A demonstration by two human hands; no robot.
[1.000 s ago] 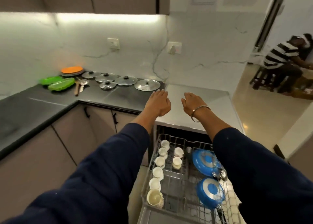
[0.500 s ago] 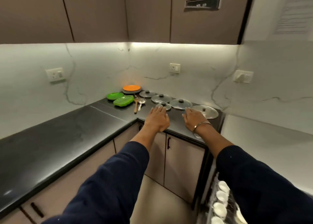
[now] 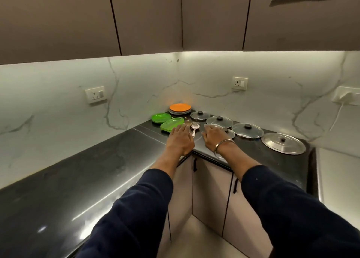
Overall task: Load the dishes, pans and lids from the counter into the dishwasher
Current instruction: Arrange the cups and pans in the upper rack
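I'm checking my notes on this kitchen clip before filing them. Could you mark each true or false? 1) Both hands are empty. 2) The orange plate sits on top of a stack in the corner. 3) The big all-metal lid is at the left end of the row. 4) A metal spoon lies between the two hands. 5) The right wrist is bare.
1) True: the left hand and the right hand reach over the counter with fingers straight, holding nothing.
2) True: the orange plate tops a stack in the corner.
3) False: the metal lid is at the right end, past the glass lids.
4) True: the spoon lies between them.
5) False: it wears a metal bangle.
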